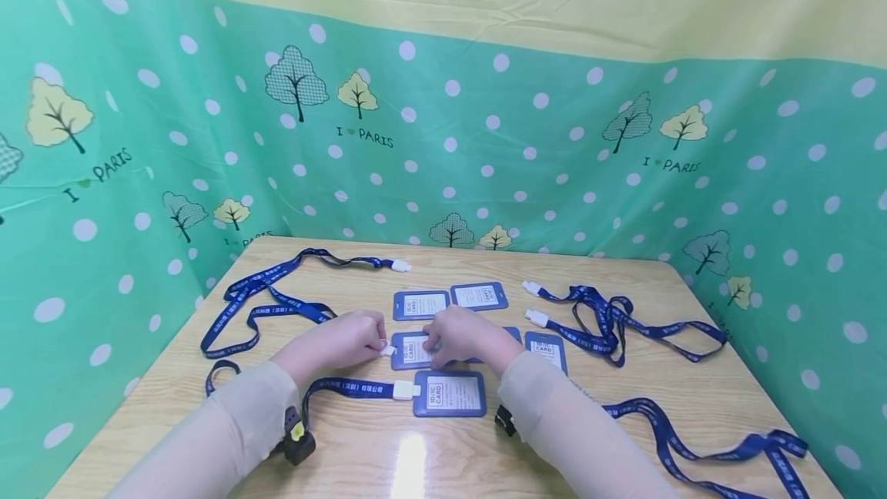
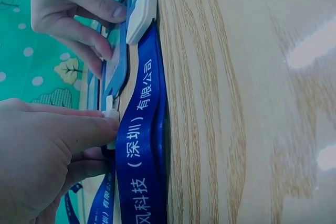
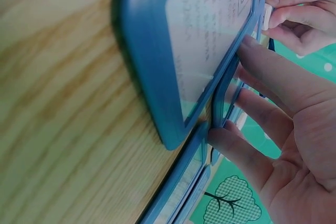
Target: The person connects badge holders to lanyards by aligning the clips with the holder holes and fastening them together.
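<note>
My left hand (image 1: 349, 339) pinches the white clip (image 2: 111, 115) of a blue lanyard between thumb and fingers. This clip is right at the slotted left end of a blue ID card holder (image 1: 404, 353) lying flat in the middle row. Over that holder is my right hand (image 1: 466, 336), its thumb and curled fingers gripping it and hiding its right part. Closer to me lies another card holder (image 1: 450, 394), with a white clip (image 1: 403, 390) at its left end and a blue lanyard (image 1: 355, 387) running left from it.
Two card holders (image 1: 420, 293) (image 1: 478, 286) lie behind my hands, another (image 1: 547, 337) right of them, and one is partly hidden by my right hand. Blue lanyards spread at left (image 1: 239, 301), back right (image 1: 601, 323) and front right (image 1: 661, 437). A patterned curtain (image 1: 478, 122) surrounds the table (image 1: 360, 453).
</note>
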The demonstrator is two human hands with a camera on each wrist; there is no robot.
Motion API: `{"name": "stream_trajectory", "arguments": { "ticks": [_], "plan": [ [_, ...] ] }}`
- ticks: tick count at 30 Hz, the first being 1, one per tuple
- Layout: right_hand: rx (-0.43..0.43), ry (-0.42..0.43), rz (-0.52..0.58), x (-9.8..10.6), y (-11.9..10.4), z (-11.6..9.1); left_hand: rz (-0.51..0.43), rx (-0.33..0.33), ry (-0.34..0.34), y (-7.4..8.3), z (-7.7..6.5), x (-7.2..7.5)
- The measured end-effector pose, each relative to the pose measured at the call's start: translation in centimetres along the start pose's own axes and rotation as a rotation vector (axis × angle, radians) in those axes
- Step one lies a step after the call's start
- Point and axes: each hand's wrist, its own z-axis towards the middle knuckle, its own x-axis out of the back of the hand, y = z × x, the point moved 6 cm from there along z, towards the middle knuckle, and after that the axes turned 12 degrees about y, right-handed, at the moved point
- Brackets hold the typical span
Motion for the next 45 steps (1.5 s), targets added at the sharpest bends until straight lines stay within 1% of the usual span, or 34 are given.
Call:
{"name": "stream_trajectory", "arguments": {
  "ticks": [4, 7, 15, 21, 25, 33, 45],
  "plan": [
    [0.001, -0.002, 0.001, -0.01, -0.04, 0.09, 0.007, -0.049, 0.01, 0.11, 0.01, 0.06],
    [0.001, -0.003, 0.002, -0.01, -0.07, 0.12, 0.021, -0.065, 0.016, 0.25, 0.06, 0.1],
    [-0.008, -0.009, 0.005, 0.0, -0.09, 0.04, 0.043, -0.042, 0.005, 0.27, 0.16, 0.0],
    [0.004, -0.004, -0.003, -0.05, -0.08, 0.05, 0.05, -0.024, 0.003, 0.2, 0.17, -0.03],
    [0.012, 0.0, -0.014, -0.12, -0.04, 0.09, 0.05, -0.028, 0.004, 0.18, 0.16, -0.06],
    [0.001, 0.0, 0.005, -0.14, 0.09, 0.16, 0.046, -0.027, 0.009, 0.19, 0.1, -0.03],
    [-0.005, 0.006, -0.014, -0.26, 0.14, 0.22, 0.059, -0.055, 0.014, 0.15, 0.16, -0.2]
  ]
}}
